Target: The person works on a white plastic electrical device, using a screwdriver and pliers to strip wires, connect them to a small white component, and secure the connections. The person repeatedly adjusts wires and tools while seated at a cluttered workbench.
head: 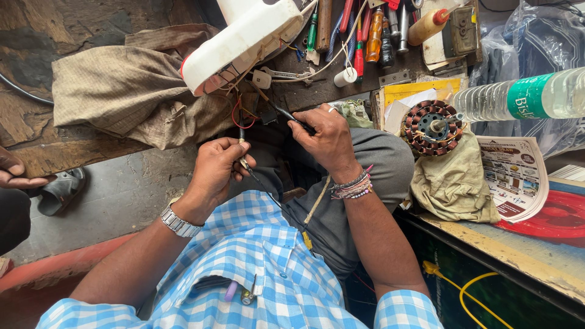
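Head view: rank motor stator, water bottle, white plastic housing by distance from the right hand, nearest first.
From the right hand:
1. motor stator, just to its right, on a cloth.
2. white plastic housing, above and to the left, on the bench.
3. water bottle, far right, lying on its side.

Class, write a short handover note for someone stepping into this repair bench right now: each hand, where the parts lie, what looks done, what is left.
Left hand: pinching a thin black wire at its tip.
Right hand: gripping a dark probe-like tool pointed at the wires.
White appliance housing lies on the wooden bench, its wires hanging out over a brown cloth.
Copper-wound stator sits on a cloth to the right.
Done: housing opened, wiring exposed.
Left: wires look unjoined; housing not closed.
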